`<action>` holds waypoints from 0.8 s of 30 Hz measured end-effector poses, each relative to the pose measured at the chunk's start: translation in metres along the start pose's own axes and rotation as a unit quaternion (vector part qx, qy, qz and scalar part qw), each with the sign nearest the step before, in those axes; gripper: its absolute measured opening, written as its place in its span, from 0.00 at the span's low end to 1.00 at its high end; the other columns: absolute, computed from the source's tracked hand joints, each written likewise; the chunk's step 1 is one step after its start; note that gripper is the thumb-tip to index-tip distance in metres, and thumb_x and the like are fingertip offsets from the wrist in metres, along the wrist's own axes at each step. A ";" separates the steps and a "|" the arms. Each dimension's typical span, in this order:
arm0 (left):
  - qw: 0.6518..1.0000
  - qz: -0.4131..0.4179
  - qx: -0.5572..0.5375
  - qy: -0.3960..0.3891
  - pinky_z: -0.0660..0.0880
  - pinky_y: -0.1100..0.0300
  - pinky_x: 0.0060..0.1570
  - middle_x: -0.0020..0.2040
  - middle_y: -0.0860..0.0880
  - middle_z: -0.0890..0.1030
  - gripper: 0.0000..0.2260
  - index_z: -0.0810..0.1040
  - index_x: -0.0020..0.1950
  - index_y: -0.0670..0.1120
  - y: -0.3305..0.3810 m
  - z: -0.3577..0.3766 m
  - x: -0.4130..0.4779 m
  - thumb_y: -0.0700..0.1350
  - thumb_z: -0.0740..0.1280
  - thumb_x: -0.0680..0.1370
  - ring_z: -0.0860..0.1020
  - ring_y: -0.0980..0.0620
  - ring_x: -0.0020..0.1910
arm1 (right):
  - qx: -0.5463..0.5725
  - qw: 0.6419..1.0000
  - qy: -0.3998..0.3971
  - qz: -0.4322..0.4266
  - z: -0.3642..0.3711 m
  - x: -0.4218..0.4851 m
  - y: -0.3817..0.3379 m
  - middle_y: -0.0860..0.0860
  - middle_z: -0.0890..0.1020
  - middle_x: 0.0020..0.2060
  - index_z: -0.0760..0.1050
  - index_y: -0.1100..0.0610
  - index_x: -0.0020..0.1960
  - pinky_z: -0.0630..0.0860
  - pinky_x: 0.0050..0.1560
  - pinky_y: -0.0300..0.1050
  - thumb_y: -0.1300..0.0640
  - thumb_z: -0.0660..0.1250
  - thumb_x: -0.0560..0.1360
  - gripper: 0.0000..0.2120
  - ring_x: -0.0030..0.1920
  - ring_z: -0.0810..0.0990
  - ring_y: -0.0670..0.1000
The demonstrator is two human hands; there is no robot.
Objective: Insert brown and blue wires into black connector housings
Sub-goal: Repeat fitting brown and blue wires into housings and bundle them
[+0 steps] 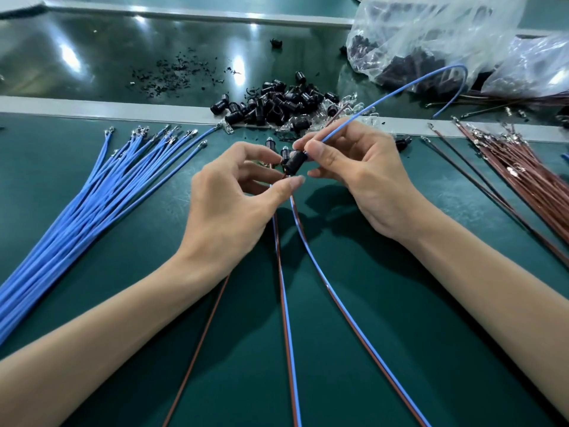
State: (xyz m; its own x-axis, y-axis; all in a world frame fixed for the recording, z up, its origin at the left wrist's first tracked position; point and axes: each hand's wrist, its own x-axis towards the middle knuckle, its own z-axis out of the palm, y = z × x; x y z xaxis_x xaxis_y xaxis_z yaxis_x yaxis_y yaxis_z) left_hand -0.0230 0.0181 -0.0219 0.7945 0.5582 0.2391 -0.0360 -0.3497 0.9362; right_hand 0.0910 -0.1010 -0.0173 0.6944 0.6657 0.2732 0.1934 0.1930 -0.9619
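At mid-surface, left hand (234, 195) pinches a housing (294, 161) — right hand (357, 171) pinches a blue wire (385, 100) at it. Two wired pairs (286, 318) look done; blue bundle (92, 204) and brown bundle (523, 177) remain.

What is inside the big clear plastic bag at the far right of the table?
Through the clear plastic bag many small black connector housings show, heaped at its bottom. The crumpled, shiny plastic hides how many there are and whatever lies deeper.

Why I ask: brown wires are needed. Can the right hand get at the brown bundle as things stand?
Probably not yet: the right hand pinches the blue wire at the black housing. Once it lets go, only loose wires lying flat separate it from the brown bundle.
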 end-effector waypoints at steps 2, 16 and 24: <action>1.000 0.001 -0.005 -0.002 0.80 0.46 0.44 0.37 0.52 0.84 0.07 0.80 0.43 0.53 0.001 0.000 0.000 0.45 0.77 0.70 0.82 0.53 0.34 | -0.004 1.000 -0.002 0.001 0.001 0.000 -0.001 0.47 0.83 0.37 0.76 0.56 0.42 0.77 0.40 0.37 0.65 0.67 0.75 0.06 0.39 0.82 0.44; 0.998 -0.006 -0.051 -0.023 0.81 0.57 0.47 0.41 0.50 0.85 0.05 0.81 0.47 0.48 0.002 0.001 0.000 0.38 0.71 0.74 0.84 0.54 0.38 | -0.027 0.999 0.010 0.025 -0.001 0.000 0.000 0.45 0.80 0.28 0.77 0.57 0.41 0.74 0.35 0.34 0.64 0.69 0.73 0.05 0.31 0.78 0.42; 0.997 0.000 -0.074 -0.027 0.80 0.61 0.48 0.41 0.51 0.85 0.06 0.82 0.46 0.48 0.003 0.000 0.000 0.37 0.71 0.74 0.84 0.54 0.40 | -0.049 0.999 0.014 0.007 0.000 -0.001 -0.001 0.43 0.79 0.28 0.78 0.56 0.39 0.73 0.34 0.33 0.65 0.70 0.73 0.06 0.31 0.77 0.40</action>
State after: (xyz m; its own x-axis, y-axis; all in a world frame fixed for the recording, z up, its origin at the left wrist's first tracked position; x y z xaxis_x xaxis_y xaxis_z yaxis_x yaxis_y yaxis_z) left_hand -0.0231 0.0165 -0.0190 0.8263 0.5147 0.2287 -0.1222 -0.2326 0.9649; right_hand 0.0906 -0.1018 -0.0162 0.7158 0.6478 0.2607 0.2491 0.1120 -0.9620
